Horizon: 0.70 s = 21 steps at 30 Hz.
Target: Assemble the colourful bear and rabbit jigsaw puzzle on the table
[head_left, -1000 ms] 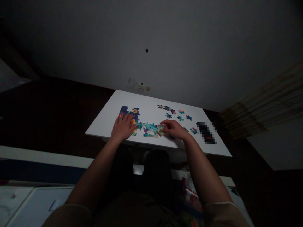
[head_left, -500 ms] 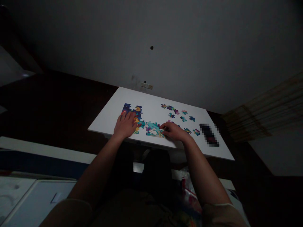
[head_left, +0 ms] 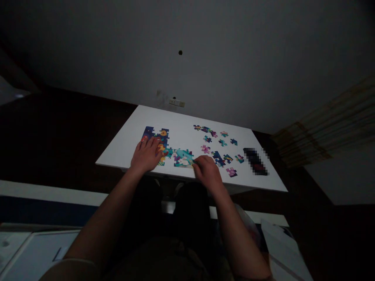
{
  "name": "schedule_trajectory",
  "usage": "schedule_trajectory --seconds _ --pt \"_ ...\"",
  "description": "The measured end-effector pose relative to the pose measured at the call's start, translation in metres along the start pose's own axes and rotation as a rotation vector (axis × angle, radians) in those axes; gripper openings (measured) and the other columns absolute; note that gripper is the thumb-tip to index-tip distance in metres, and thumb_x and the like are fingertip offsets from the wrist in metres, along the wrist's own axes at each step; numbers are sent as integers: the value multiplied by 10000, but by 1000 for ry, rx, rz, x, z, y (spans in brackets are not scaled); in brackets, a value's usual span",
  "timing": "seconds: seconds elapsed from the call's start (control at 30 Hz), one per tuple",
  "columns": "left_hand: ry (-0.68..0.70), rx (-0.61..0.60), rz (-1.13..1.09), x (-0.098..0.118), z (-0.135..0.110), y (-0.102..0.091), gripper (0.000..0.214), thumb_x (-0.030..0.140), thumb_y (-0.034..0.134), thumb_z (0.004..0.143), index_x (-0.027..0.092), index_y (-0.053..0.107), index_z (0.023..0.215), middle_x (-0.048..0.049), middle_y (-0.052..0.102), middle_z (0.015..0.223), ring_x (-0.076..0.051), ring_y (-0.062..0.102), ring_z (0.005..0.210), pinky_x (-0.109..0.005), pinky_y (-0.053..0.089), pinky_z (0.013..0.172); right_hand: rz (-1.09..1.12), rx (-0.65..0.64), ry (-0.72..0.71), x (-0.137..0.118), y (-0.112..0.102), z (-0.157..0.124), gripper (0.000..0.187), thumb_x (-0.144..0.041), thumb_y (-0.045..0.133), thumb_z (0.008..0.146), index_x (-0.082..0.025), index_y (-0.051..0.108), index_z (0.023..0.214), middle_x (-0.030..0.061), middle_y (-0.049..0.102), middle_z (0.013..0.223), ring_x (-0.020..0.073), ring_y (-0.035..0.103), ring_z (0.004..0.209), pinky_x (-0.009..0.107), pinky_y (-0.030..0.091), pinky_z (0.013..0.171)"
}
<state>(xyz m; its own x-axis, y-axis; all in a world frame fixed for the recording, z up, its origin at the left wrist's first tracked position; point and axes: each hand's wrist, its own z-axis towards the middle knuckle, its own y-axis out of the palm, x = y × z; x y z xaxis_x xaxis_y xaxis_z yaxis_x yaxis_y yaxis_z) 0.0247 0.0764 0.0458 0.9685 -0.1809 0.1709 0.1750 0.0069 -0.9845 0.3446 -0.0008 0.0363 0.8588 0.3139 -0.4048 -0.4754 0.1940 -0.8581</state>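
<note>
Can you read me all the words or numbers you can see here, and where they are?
No words or numbers can be read.
Dark object on the white table: pixelated, unreadable.
Small pale plate on the wall: too small to tell.
Jigsaw puzzle pieces: only colours and pictures visible.

There are two hands, one left hand (head_left: 145, 155) and one right hand (head_left: 207, 171), one patch of joined puzzle pieces (head_left: 183, 158), about twelve loose puzzle pieces (head_left: 222, 143), and one blurry dark thing (head_left: 255, 161) on one white tabletop (head_left: 181, 117).

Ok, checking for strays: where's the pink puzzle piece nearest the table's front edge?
In the head view, the pink jigsaw piece sits near the front edge of the white table, right of the right hand.
</note>
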Motion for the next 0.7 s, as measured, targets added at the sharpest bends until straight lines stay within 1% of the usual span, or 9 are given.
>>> schedule_trajectory --seconds 0.03,0.1,0.2,0.27,0.33,0.4,0.5,0.6,0.7 --pt "3 4 3 -1 1 1 760 527 406 1232 226 480 1926 -137 450 2019 -435 336 1904 -641 323 1533 10 78 -11 -5 8 -15 230 -257 662 1179 -235 877 1260 192 871 1331 375 809 1281 549 647 1179" --pt "14 14 2 -3 2 3 766 536 398 1225 226 493 1919 -155 474 2003 -451 357 1890 -677 340 1517 15 179 -26 -15 26 -43 261 -296 686 1178 -239 854 1369 210 849 1469 410 791 1409 594 630 1234" --pt "19 33 0 -8 6 7 764 553 393 1217 245 518 1905 -147 487 1996 -462 355 1886 -694 354 1506 -19 213 -5 -25 53 -74 459 -293 716 1153 -291 731 1611 206 770 1696 446 709 1610 653 590 1301" --pt "18 44 -6 -10 8 9 770 558 377 1213 248 522 1902 -137 496 1991 -457 358 1884 -686 353 1511 -27 204 4 -24 68 -85 627 -283 711 1143 -333 596 1758 190 709 1797 450 638 1708 684 544 1351" --pt "26 51 -12 -12 9 11 789 570 378 1202 229 530 1896 -149 498 1986 -471 356 1881 -702 361 1508 -27 198 10 -20 81 -91 772 -274 701 1139 -381 447 1860 166 657 1862 441 590 1760 697 511 1379" --pt "30 62 -15 -13 9 12 797 581 380 1198 218 542 1889 -158 509 1976 -478 362 1875 -716 368 1506 -32 202 27 -16 91 -93 863 -268 701 1132 -430 350 1904 139 636 1887 435 584 1768 698 495 1387" --pt "31 66 -14 -13 9 11 800 595 361 1209 195 557 1873 -170 516 1970 -484 370 1871 -730 373 1504 -43 195 59 -14 101 -94 898 -269 715 1121 -443 330 1913 122 622 1902 436 576 1776 685 471 1407" --pt "37 63 -13 -12 9 9 801 613 342 1224 182 556 1864 -163 513 1973 -490 362 1877 -721 395 1496 -43 234 72 -17 105 -93 924 -292 724 1118 -434 306 1930 121 635 1891 435 587 1768 666 468 1410" --pt "51 81 -15 -12 9 8 790 626 347 1227 187 587 1838 -147 542 1957 -484 414 1854 -713 425 1487 -27 281 83 -19 106 -91 1016 -317 724 1109 -495 202 1962 91 677 1856 450 635 1724 693 486 1382"
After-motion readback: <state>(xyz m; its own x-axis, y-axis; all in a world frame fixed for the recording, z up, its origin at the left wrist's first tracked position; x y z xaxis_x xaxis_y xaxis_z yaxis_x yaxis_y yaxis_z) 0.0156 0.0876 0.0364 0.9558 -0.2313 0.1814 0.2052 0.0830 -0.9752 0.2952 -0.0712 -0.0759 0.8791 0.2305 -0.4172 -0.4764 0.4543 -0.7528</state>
